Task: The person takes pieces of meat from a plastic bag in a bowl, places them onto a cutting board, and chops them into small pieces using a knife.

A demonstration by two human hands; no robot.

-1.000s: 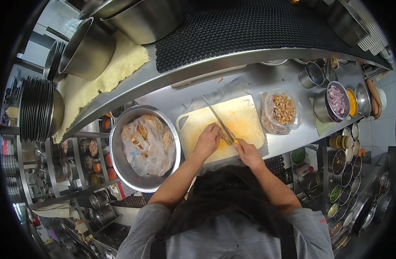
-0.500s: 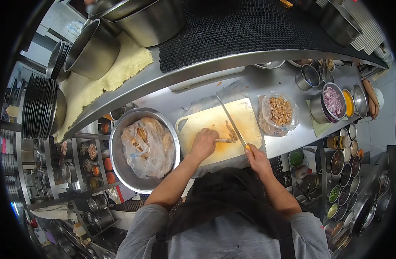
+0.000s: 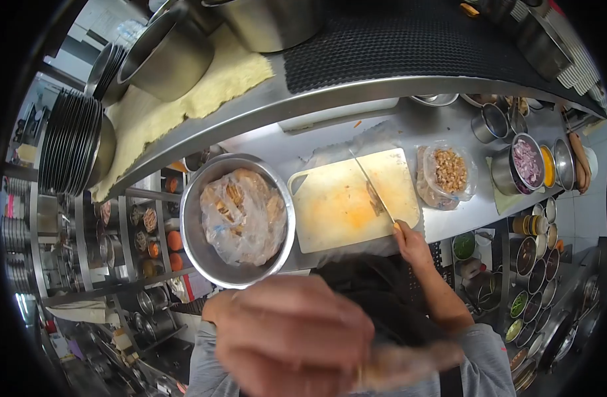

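Observation:
My left hand (image 3: 290,331), large and blurred, is raised close to the camera with its fingers closed around a strip of meat (image 3: 409,364), which sticks out to the right. My right hand (image 3: 411,245) grips a long knife (image 3: 372,185) by its handle, its blade lying across the right half of a white cutting board (image 3: 323,218). Dark bits of meat (image 3: 375,198) lie against the blade. Orange stains mark the board. Left of it, a large metal bowl (image 3: 189,231) holds a clear plastic bag of meat pieces (image 3: 240,215).
A plastic bag of diced meat (image 3: 449,172) stands right of the board. Farther right are a pot of chopped purple onion (image 3: 527,162) and other metal containers. A steel shelf (image 3: 356,90) with pots and a black mat (image 3: 396,53) overhangs the counter's far side.
My left hand has lifted from the board up toward the camera, taking the strip of meat along. My right hand keeps the knife on the board. The view has shifted slightly.

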